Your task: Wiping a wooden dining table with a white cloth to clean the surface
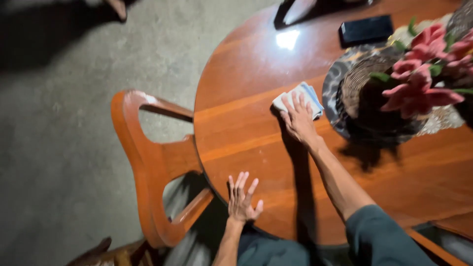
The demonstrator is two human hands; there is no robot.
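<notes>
My right hand (298,119) lies flat on a folded white and blue cloth (304,93), pressing it onto the round, glossy wooden table (246,133). The arm reaches across the tabletop from the lower right. Resting flat near the table's front edge is my left hand (241,199), fingers spread, holding nothing. A wicker basket (362,93) with pink flowers (423,69) stands just right of the cloth, on a patterned mat.
A wooden chair (152,162) is tucked against the table's left side. A flat black object (365,28) lies at the table's far side, next to the flowers. Grey concrete floor (64,123) extends to the left. Another person's foot (118,7) shows at the top left.
</notes>
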